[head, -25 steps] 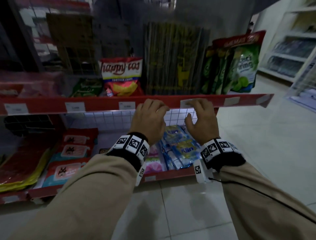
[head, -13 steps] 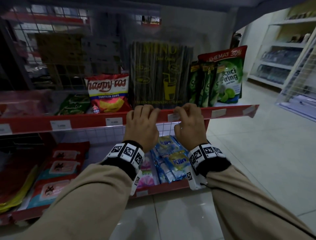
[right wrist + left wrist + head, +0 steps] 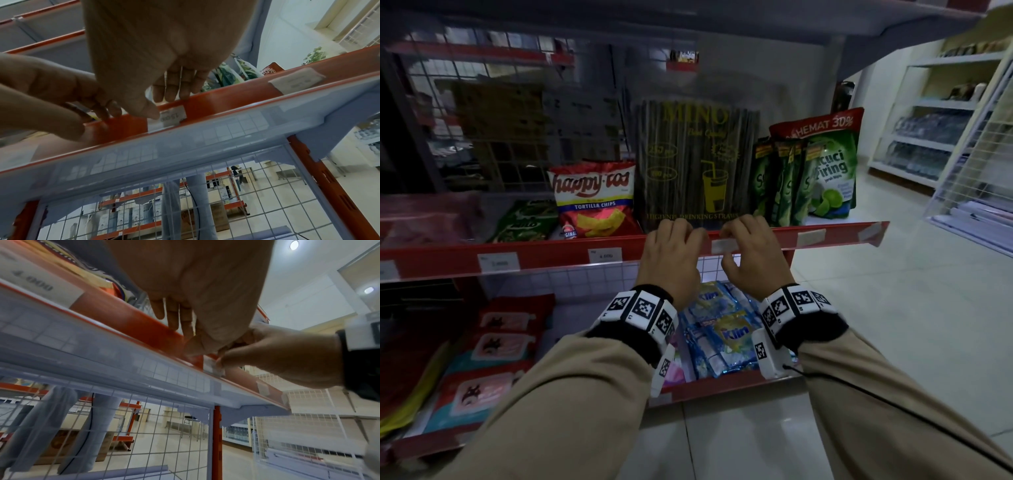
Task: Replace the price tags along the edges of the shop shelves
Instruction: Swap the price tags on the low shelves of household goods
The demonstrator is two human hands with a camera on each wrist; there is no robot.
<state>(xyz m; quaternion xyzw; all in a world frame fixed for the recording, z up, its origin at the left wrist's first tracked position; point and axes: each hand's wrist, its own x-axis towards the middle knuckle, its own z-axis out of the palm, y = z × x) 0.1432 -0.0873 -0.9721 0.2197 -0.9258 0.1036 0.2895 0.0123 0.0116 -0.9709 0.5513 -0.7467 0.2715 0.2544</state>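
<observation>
The red shelf edge strip runs across the head view. A white price tag marked 15.000 sits in it between my hands. My right hand hooks its fingers over the strip's top, and its thumb presses the tag's left end. My left hand is just left of the tag; its fingers lie over the strip's top and its thumb is on the front, gripping the strip. The tag shows under the right thumb in the left wrist view.
More tags sit along the strip at the left and right. Behind the hands stand a straws pack, tortilla chips and green pouches. Blue sachets lie on the lower shelf. Tiled floor lies to the right.
Both hands stay on the strip at the same tag and have drawn slightly closer together. The head view has lifted, showing more of the upper shelf.
</observation>
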